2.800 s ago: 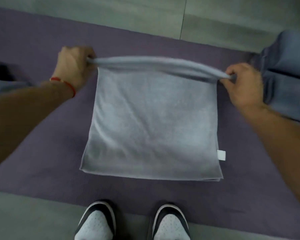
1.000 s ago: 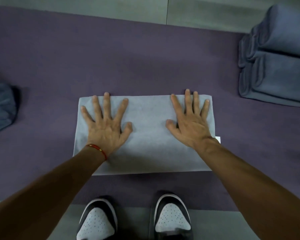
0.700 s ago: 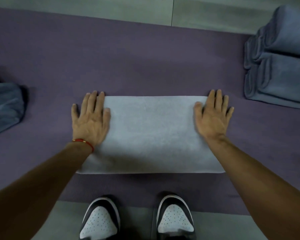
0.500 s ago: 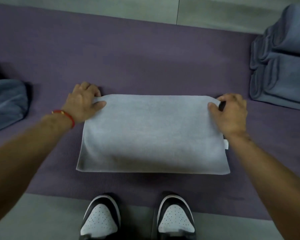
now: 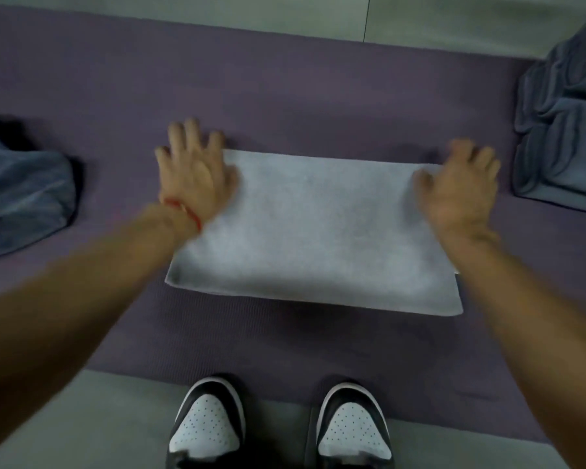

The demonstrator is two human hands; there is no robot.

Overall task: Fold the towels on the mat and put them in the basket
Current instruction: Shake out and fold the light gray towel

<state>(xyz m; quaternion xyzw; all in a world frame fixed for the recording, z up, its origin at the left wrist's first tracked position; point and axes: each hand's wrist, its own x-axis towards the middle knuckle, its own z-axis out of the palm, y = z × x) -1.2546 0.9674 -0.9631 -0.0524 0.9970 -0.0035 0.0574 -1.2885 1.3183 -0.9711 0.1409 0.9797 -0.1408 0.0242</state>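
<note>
Both the left hand (image 5: 197, 177) and right hand (image 5: 457, 191) lie flat, fingers released, on the pale grey folded terry towel (image 5: 318, 231); pinching both far corners beneath the fingertips should keep the next fold square.

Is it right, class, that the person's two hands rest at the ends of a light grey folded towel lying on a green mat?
Not quite. The head view shows the left hand and right hand at the ends of the light grey folded towel, but the mat is purple, not green.
</note>
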